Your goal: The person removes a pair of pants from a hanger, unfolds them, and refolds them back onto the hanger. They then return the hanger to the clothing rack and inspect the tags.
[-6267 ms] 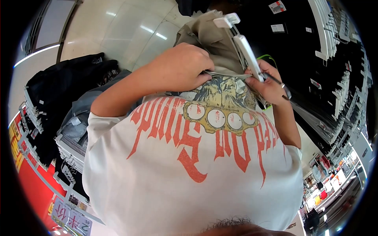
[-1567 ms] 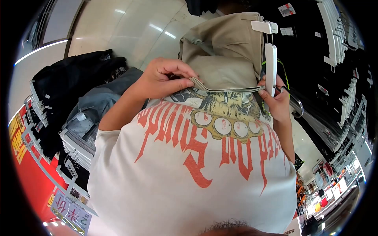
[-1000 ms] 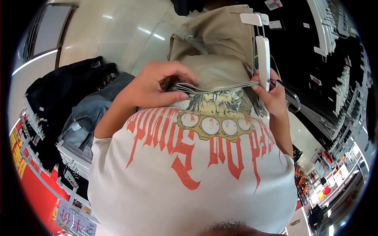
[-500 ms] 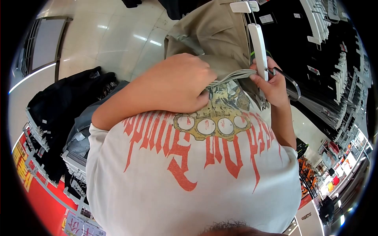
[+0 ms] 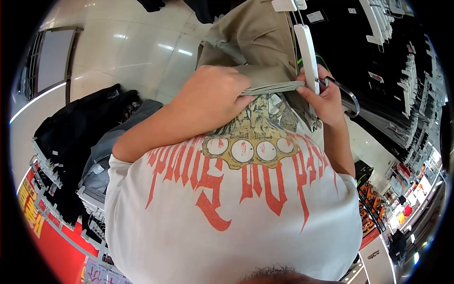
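Observation:
A pair of khaki trousers (image 5: 257, 40) hangs in front of my chest. My left hand (image 5: 215, 90) is closed on one end of the pale, folded waistband (image 5: 273, 88), which runs straight across to my other hand. At that far end my right hand (image 5: 325, 97) grips the waistband with its thumb, beside a white hanger (image 5: 307, 57) that stands nearly upright. The hanger's metal hook (image 5: 347, 94) sticks out to the right, past the fingers. Part of my right fingers is hidden behind the hanger.
Black garments (image 5: 350, 42) hang in a dense row on the right, with white hangers (image 5: 376, 23). To the left is a rack of dark clothes (image 5: 80, 118) and grey folded fabric (image 5: 111, 135). A red sign (image 5: 61, 241) stands at lower left, above the tiled floor (image 5: 137, 57).
My left hand has shifted slightly left along the waistband. The waistband's layers, bowed and fanned before, now lie straighter and closer together. My right hand stays by the hanger.

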The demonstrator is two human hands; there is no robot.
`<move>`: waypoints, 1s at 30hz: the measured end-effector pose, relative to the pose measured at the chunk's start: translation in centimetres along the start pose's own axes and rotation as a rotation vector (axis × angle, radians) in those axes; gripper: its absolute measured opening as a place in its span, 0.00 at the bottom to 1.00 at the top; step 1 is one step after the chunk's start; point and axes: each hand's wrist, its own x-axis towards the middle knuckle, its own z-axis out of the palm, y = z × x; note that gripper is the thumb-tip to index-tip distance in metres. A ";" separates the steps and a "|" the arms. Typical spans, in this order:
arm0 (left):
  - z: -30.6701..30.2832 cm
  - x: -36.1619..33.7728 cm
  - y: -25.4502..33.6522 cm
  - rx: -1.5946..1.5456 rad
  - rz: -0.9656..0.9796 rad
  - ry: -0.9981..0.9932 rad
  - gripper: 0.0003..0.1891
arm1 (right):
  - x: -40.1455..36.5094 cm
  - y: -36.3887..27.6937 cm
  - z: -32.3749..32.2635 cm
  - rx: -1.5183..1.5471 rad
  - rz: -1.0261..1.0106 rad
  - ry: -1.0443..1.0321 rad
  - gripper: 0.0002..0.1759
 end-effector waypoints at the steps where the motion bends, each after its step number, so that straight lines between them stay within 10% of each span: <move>1: 0.1 -0.1 0.0 -0.011 0.000 0.017 0.11 | 0.0 0.1 0.1 0.008 0.001 0.004 0.22; 22: -3.0 -4.4 0.0 -0.045 -0.171 0.006 0.05 | 0.1 -0.2 -0.3 -0.017 0.007 0.021 0.18; 30: -3.7 -4.9 -5.3 -0.565 -0.316 0.211 0.04 | 2.4 -0.9 0.9 0.118 0.074 0.087 0.19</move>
